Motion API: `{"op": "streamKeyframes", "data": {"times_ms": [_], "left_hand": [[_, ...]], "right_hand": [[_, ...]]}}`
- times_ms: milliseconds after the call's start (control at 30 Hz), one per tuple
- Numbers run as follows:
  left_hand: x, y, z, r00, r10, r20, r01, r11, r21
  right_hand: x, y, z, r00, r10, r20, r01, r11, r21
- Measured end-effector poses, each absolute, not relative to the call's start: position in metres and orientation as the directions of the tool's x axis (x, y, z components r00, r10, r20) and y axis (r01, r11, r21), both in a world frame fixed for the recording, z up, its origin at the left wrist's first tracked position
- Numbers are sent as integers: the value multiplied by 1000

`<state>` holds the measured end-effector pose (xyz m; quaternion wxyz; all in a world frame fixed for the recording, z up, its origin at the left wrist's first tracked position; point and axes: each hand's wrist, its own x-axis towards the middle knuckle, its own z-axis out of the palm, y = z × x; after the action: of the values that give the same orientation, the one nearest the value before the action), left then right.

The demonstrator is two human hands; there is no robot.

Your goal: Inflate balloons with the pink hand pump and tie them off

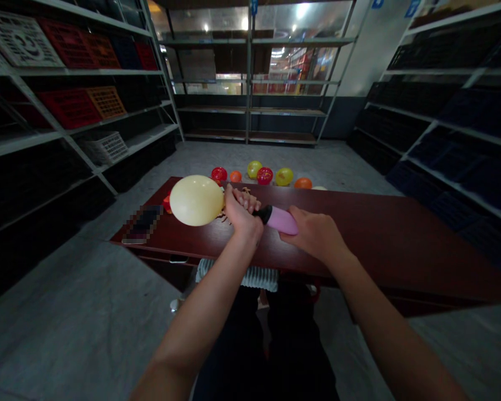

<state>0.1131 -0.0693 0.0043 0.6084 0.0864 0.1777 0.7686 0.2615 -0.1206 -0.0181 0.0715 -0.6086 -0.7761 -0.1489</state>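
A pale cream balloon point(196, 200), round and inflated, is above the left part of the dark red-brown table point(359, 234). Closed around the balloon's neck is my left hand point(242, 211), its fingers curled so that the neck itself is hidden. A balloon pump point(280, 220) with a pink-purple body and a black tip points left into that hand. My right hand point(315, 234) wraps the pump's body from the right. Some thin brown pieces point(225, 217), too small to name, lie on the table behind my left hand.
A phone-like dark object, blurred out point(144, 224), lies at the table's left end, near a small red item point(167, 203). Beyond the far edge are several balloons, including a red one point(264, 176) and a yellow one point(284, 177). Shelves with crates point(69, 108) stand around.
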Motion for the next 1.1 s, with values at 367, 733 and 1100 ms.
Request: {"op": "streamKeyframes", "data": {"times_ms": [367, 733, 1100], "left_hand": [[88, -37, -40, -18, 919, -395, -916, 143, 374], [32, -8, -40, -91, 932, -351, -917, 59, 394], [52, -33, -1, -364, 922, -135, -872, -286, 396]], "right_hand": [[258, -132, -62, -281, 892, 354, 953, 215, 216], [305, -135, -78, -292, 890, 350, 941, 202, 271], [298, -119, -43, -197, 963, 185, 980, 190, 56]]}}
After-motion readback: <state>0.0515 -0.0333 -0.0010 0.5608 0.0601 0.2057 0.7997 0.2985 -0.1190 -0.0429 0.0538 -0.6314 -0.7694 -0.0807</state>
